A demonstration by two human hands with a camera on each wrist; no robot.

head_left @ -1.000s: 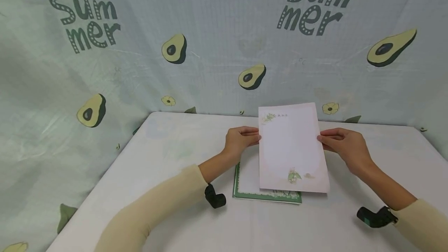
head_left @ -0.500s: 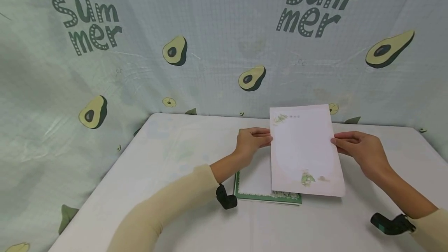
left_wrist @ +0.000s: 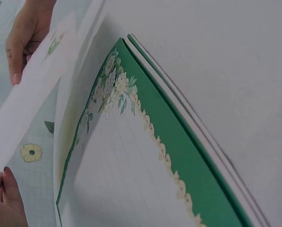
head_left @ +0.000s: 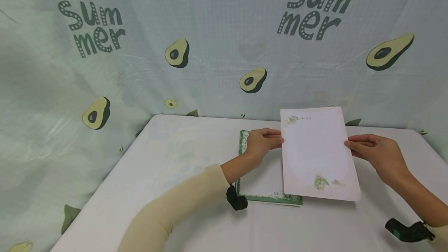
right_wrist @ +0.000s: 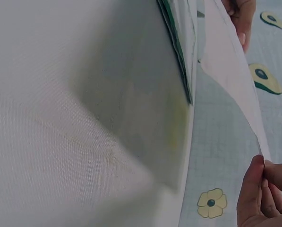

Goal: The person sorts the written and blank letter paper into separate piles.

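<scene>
A pale pink sheet of stationery paper (head_left: pixel 316 151) with small floral prints is held up above the table, tilted toward the head camera. My left hand (head_left: pixel 262 143) pinches its left edge, and my right hand (head_left: pixel 379 154) pinches the right edge. Below and to the left lies a stack of green-bordered paper (head_left: pixel 262 182), partly covered by the pink sheet and my left hand. In the left wrist view the top sheet of that stack (left_wrist: pixel 126 165) shows ruled lines, white flowers and a green border. The right wrist view shows the pink sheet (right_wrist: pixel 230 61) nearly edge-on, apart from the stack.
A white-covered table (head_left: pixel 196 147) carries the stack. Behind it hangs a pale curtain (head_left: pixel 210 22) printed with avocados and "summer" lettering. Black wrist cameras (head_left: pixel 237 198) sit at both cuffs.
Both hands have carried the pink sheet to the right, uncovering more of the green-bordered stack. The stack stays where it was on the table.
</scene>
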